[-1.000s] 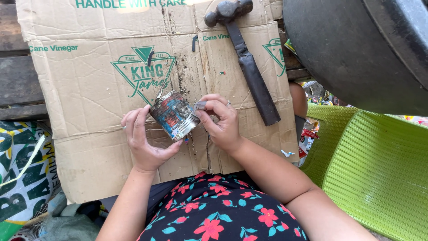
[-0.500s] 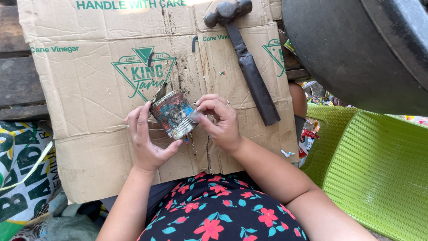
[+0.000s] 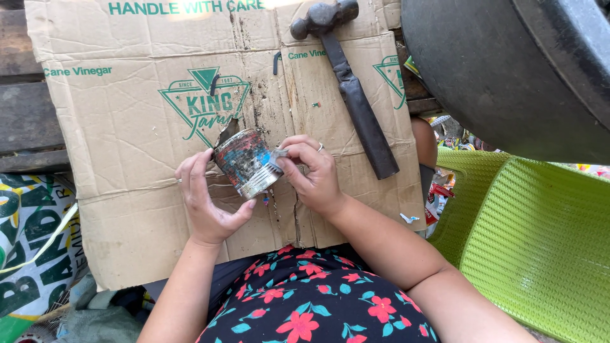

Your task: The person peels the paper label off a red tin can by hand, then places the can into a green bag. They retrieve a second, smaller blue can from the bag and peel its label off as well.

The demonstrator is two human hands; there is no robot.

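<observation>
I hold a battered tin can (image 3: pixel 246 162) between my hands, just above the flattened cardboard (image 3: pixel 127 140) spread in front of me. My left hand (image 3: pixel 206 200) cups it from below and from the left, fingers curled up along its side and thumb reaching under its shiny rim. The can lies tilted, its open rim pointing down and right toward my right hand (image 3: pixel 314 178), its worn, red and blue painted side facing up. My right hand closes on that rim from the right, thumb and forefinger pinched on a small grey bit of metal (image 3: pixel 279 153) at the can's edge; a ring sits on one finger. Both hands are wrapped closely on the can, neither spread wide.

Beyond my right hand, well apart from it, a hammer (image 3: pixel 349 89) lies on the cardboard with its head away from me. To the right of my right arm is a green woven plastic seat (image 3: pixel 540 241), and past it a big dark tub (image 3: pixel 508 70).
</observation>
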